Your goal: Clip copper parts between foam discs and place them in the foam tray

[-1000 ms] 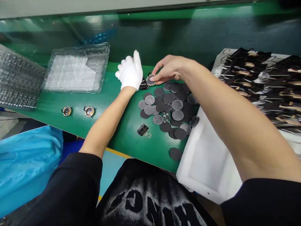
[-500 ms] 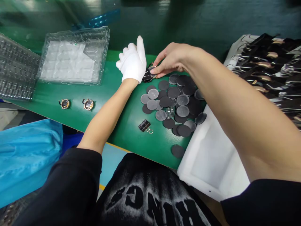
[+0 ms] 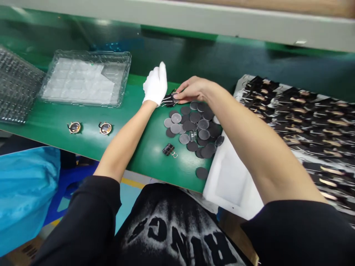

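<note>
While my bare right hand (image 3: 192, 88) pinches a small round piece (image 3: 175, 99) between thumb and fingers on the far side of the green surface (image 3: 151, 159), a black binder clip (image 3: 168, 100) sits against it, silver wire handles reaching back to my left hand (image 3: 155, 85). That one wears a white fabric glove, thumb raised; whether its palm grips the handles I cannot tell. If the clip's spring slipped off-centre, I judge its stiff edge could skid and scratch the piece or knock it from my fingertips. Bare skin might smudge it too. Just nearer, thin matte black discs (image 3: 195, 117) and glossy, clear-looking discs (image 3: 176, 128) overlap so loosely that a dragging wrist could scatter them; a lone disc (image 3: 202, 173) by the near edge seems easiest to sweep off. Left of my forearm, two round cases (image 3: 74, 128) show gold-toned metal rims and dark curved stubs; farther off, a clear tray (image 3: 125, 79) of moulded plastic looks thin and flexible. On the right stands a smooth white box (image 3: 213, 192), probably foam.
</note>
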Action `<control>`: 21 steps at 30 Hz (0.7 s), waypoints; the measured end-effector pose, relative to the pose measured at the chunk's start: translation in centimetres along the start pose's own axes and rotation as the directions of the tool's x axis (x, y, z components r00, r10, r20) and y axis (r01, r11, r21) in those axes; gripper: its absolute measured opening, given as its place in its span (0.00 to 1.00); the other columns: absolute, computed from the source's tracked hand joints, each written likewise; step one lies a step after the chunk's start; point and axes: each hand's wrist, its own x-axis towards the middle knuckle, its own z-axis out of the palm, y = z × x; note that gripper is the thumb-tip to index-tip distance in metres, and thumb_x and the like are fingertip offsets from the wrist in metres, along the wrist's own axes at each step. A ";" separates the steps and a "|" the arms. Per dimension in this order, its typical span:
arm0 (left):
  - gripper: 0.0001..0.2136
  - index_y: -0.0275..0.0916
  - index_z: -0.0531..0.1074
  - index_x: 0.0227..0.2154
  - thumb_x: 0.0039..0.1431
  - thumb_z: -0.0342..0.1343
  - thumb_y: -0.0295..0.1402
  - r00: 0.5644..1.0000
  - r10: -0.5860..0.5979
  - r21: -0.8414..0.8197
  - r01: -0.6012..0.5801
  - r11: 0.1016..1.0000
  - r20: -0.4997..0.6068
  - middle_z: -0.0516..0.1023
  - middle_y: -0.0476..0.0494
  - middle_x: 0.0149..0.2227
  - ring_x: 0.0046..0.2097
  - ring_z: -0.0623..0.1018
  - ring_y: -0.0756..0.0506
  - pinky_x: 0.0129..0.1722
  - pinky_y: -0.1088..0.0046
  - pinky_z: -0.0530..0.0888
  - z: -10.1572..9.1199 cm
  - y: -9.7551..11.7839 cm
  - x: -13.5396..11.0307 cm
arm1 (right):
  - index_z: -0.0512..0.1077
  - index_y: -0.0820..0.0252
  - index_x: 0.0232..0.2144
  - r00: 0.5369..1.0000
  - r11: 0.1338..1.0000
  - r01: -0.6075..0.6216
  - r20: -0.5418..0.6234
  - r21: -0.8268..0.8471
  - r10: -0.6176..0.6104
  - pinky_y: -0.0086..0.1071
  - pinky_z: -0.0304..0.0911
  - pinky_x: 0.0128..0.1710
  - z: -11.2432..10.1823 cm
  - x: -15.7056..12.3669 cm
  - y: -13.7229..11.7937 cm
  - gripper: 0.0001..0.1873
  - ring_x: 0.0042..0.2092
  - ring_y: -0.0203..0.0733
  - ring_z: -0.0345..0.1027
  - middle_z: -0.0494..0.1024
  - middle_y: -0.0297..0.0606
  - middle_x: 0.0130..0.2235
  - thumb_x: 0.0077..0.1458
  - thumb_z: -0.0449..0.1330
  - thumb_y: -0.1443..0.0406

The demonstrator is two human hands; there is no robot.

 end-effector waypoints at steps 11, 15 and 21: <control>0.31 0.41 0.64 0.20 0.68 0.47 0.62 0.950 0.180 -0.534 -0.016 0.845 0.256 0.67 0.50 0.15 0.19 0.67 0.51 0.26 0.70 0.67 -2.6 -2.3 -8.3 | 0.74 0.58 0.43 0.853 0.872 0.409 -0.226 -0.269 -0.470 0.40 0.73 0.41 2.0 -10.4 1.8 0.13 0.39 0.46 0.75 0.80 0.43 0.41 0.58 0.70 0.63; 0.32 0.42 0.63 0.19 0.67 0.46 0.63 0.968 0.123 -0.613 0.038 0.789 0.219 0.67 0.49 0.15 0.20 0.67 0.51 0.24 0.71 0.66 -1.8 -2.8 -9.0 | 0.73 0.59 0.50 0.660 0.468 0.475 -0.050 -0.746 -0.750 0.44 0.68 0.45 5.3 -16.5 6.1 0.18 0.45 0.54 0.74 0.77 0.51 0.46 0.69 0.58 0.52; 0.34 0.41 0.65 0.20 0.67 0.40 0.65 0.969 0.092 -0.619 0.073 0.782 0.230 0.69 0.47 0.16 0.20 0.69 0.50 0.23 0.72 0.65 -1.7 -2.8 -8.9 | 0.75 0.59 0.39 0.790 0.359 0.515 0.270 -0.778 -0.550 0.39 0.68 0.39 8.1 -18.9 10.7 0.12 0.37 0.48 0.78 0.82 0.43 0.36 0.72 0.52 0.66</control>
